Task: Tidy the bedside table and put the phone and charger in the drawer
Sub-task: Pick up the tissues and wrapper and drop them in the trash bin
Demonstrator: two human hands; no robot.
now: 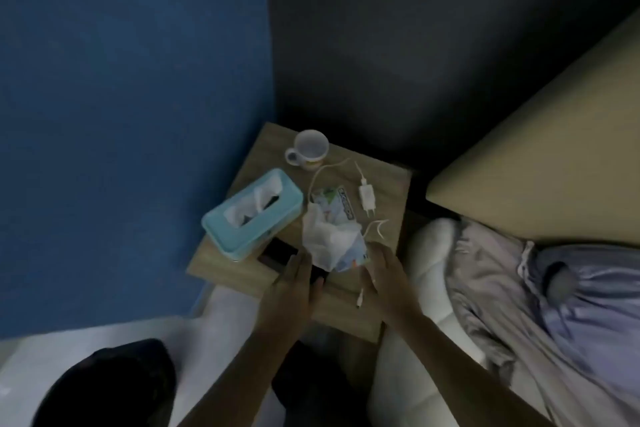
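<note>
The dark phone lies at the desk's near edge beside the tissue box, the charger farther right, so both hands, left and right, open and empty, should first lift the crumpled tissue clear.

Print on packet too blurred

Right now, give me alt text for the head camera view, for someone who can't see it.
Two bare hands, left hand and right hand, reach over a small wooden bedside table toward a crumpled tissue lying on a colourful packet. On the table also sit a teal tissue box, a white mug, a white charger with its cable, and a dark phone.
</note>
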